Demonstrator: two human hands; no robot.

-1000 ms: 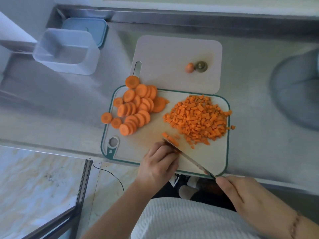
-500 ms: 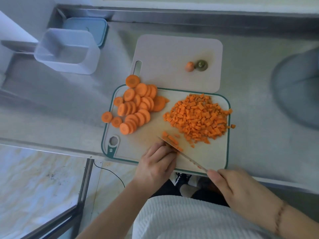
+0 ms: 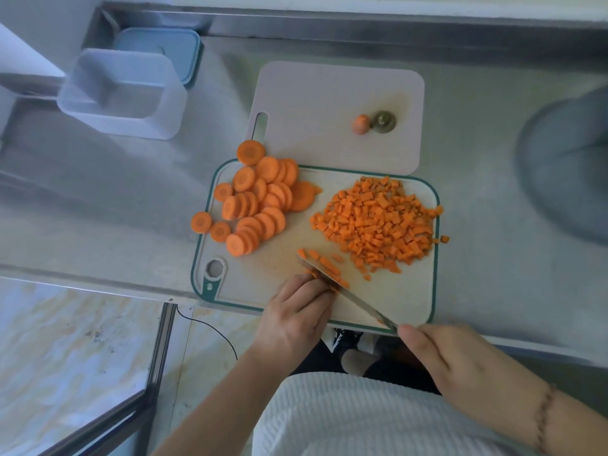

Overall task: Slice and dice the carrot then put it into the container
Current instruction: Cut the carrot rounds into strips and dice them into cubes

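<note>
- The carrot is seen in three states on the green-rimmed cutting board (image 3: 424,291), which lies on the steel tabletop (image 3: 493,258).
- A heap of round carrot slices (image 3: 260,205) is piled at the board's far left; the discs are bright orange, overlapping and partly leaning on each other, and a few are found over or beyond the board's left rim.
- A wide mound of diced carrot (image 3: 378,222) is spread over the board's right half as small, roughly square bits; one stray bit is seen just off the right rim.
- A few carrot strips (image 3: 329,265) are laid near the board's middle, just beside the knife blade.
- The knife (image 3: 348,295) is held slanted across the board, its tip among the strips.
- The left hand (image 3: 296,320) is set with curled fingers against the strips at the blade's side; the piece beneath the fingertips is mostly hidden.
- The right hand (image 3: 460,363) is closed round the knife handle, with the thumb laid towards the blade.
- Two trimmed carrot ends (image 3: 373,122), one orange and one greenish, are left on a second, plain white board (image 3: 312,103) behind the first.
- A clear plastic container (image 3: 121,93) is stood on the tabletop at far left, well apart from the boards, with a blue lid (image 3: 171,47) behind it.
</note>
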